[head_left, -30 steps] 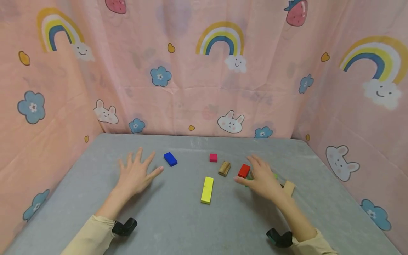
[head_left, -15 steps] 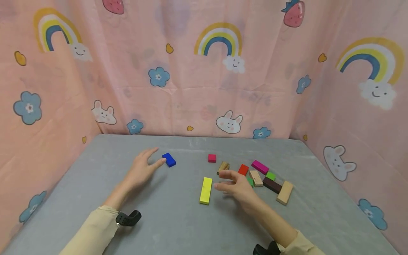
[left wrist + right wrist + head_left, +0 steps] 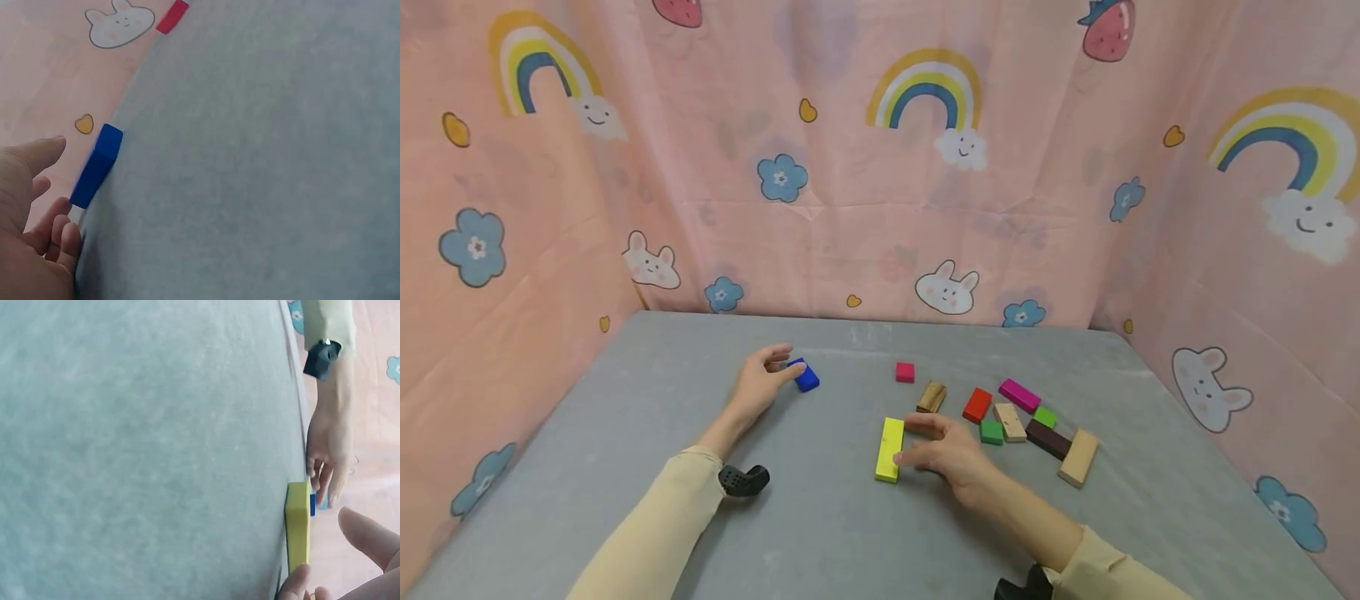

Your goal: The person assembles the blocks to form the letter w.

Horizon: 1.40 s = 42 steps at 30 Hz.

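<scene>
A blue block (image 3: 807, 379) lies on the grey table left of centre. My left hand (image 3: 758, 385) reaches over it, thumb apart from the block in the left wrist view and a fingertip close by its lower end. The long yellow block (image 3: 889, 450) lies flat near the middle. Beside its right edge is my right hand (image 3: 951, 457), thumb and fingers spread apart. In the right wrist view a fingertip (image 3: 299, 575) overlaps the end of the yellow block; whether it touches I cannot tell. Neither hand grips a block.
A pink block (image 3: 906, 372) and a brown striped block (image 3: 932, 397) lie behind the yellow one. To the right sit a red block (image 3: 977, 405), a green block (image 3: 991, 432), a dark brown block (image 3: 1048, 438) and several others. A patterned pink cloth (image 3: 850, 233) surrounds the table.
My left hand has moved right to the blue block, its spread fingers bending. My right hand has moved left from the block cluster to the yellow block. The blocks look unmoved.
</scene>
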{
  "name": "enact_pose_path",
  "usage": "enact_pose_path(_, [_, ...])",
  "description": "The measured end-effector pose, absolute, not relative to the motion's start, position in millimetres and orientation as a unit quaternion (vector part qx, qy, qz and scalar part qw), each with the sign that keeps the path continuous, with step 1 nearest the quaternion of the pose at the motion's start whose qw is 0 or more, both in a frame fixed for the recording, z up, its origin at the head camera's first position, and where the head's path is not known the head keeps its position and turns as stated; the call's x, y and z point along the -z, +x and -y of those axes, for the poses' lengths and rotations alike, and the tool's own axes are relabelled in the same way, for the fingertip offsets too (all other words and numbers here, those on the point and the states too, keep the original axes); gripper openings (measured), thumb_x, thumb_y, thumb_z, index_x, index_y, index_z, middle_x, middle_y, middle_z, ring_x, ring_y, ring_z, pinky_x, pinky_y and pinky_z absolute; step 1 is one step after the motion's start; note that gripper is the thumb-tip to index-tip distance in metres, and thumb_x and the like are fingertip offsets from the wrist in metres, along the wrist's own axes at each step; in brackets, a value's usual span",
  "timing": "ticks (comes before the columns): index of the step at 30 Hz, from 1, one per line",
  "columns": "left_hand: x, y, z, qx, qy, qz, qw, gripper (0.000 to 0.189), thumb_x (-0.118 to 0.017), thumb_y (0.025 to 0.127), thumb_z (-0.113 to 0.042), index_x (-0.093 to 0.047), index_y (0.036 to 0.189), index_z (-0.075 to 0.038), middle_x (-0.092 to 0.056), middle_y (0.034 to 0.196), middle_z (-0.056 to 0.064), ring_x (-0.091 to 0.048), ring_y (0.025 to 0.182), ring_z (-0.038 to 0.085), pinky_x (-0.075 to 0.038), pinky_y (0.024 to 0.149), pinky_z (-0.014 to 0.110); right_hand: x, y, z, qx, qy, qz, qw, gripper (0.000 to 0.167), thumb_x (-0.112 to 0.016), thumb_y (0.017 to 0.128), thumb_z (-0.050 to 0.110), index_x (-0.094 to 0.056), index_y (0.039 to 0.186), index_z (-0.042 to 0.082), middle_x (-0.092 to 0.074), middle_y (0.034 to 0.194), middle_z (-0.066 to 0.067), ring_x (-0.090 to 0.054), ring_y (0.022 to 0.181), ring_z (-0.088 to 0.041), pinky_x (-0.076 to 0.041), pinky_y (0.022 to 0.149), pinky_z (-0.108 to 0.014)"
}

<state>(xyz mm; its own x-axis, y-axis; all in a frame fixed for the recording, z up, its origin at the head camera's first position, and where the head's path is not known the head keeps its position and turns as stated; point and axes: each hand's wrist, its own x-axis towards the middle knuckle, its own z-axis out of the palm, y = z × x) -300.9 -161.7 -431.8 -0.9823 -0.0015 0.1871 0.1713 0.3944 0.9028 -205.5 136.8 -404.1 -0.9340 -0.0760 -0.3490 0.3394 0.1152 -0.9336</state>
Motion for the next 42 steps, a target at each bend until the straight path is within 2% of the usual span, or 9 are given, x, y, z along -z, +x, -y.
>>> enact_pose_path(7, [440.0, -304.8, 162.8, 0.530, -0.049, 0.841, 0.099, 0.049, -0.073, 0.091, -0.015, -0.058, 0.133, 0.003, -0.061, 0.127, 0.020, -0.054, 0.111, 0.033, -0.042, 0.095, 0.046, 407.8, -204.2, -133.2, 0.632, 0.085, -0.758, 0.140, 0.069, -0.084, 0.066, -0.010, -0.061, 0.130, 0.002, -0.060, 0.129, -0.011, -0.051, 0.109, -0.028, -0.048, 0.088, -0.037])
enact_pose_path(14, [442.4, -307.4, 163.1, 0.509, -0.058, 0.853, 0.103, 0.042, -0.074, 0.091, -0.017, -0.064, 0.128, 0.000, -0.063, 0.124, 0.017, -0.055, 0.110, 0.031, -0.042, 0.094, 0.046, 410.8, -204.3, -130.6, 0.600, 0.076, -0.787, 0.123, 0.075, -0.087, 0.062, -0.009, -0.061, 0.130, 0.005, -0.059, 0.130, -0.009, -0.052, 0.111, -0.028, -0.043, 0.095, -0.044])
enact_pose_path(19, [444.7, -307.3, 163.9, 0.498, -0.070, 0.858, 0.109, 0.038, -0.074, 0.091, -0.017, -0.068, 0.124, -0.001, -0.064, 0.121, 0.017, -0.056, 0.107, 0.030, -0.043, 0.093, 0.046, 413.6, -203.9, -129.9, 0.577, 0.063, -0.807, 0.112, 0.074, -0.088, 0.061, -0.008, -0.064, 0.129, 0.008, -0.059, 0.128, -0.008, -0.052, 0.108, -0.027, -0.044, 0.092, -0.044])
enact_pose_path(28, [444.0, -306.2, 166.2, 0.494, -0.066, 0.862, 0.099, 0.038, -0.074, 0.091, -0.020, -0.068, 0.124, -0.003, -0.065, 0.121, 0.016, -0.056, 0.107, 0.030, -0.043, 0.094, 0.047, 413.7, -205.1, -130.0, 0.540, 0.028, -0.831, 0.132, 0.078, -0.090, 0.058, -0.007, -0.066, 0.130, 0.013, -0.059, 0.124, -0.005, -0.048, 0.105, -0.025, -0.043, 0.087, -0.041])
enact_pose_path(36, [445.7, -306.2, 168.8, 0.484, -0.065, 0.867, 0.094, 0.038, -0.075, 0.090, -0.023, -0.070, 0.124, -0.006, -0.066, 0.120, 0.013, -0.057, 0.108, 0.028, -0.043, 0.094, 0.046, 410.3, -205.4, -128.7, 0.508, -0.011, -0.848, 0.150, 0.081, -0.088, 0.059, -0.011, -0.065, 0.133, 0.014, -0.057, 0.127, -0.005, -0.048, 0.105, -0.026, -0.049, 0.080, -0.036])
enact_pose_path(42, [444.3, -305.7, 169.8, 0.487, -0.070, 0.867, 0.086, 0.038, -0.075, 0.090, -0.023, -0.069, 0.124, -0.007, -0.065, 0.122, 0.013, -0.057, 0.109, 0.029, -0.043, 0.095, 0.047, 407.8, -207.6, -126.4, 0.496, -0.046, -0.851, 0.164, 0.079, -0.088, 0.060, -0.009, -0.065, 0.132, 0.014, -0.059, 0.113, -0.005, -0.050, 0.096, -0.024, -0.047, 0.073, -0.034])
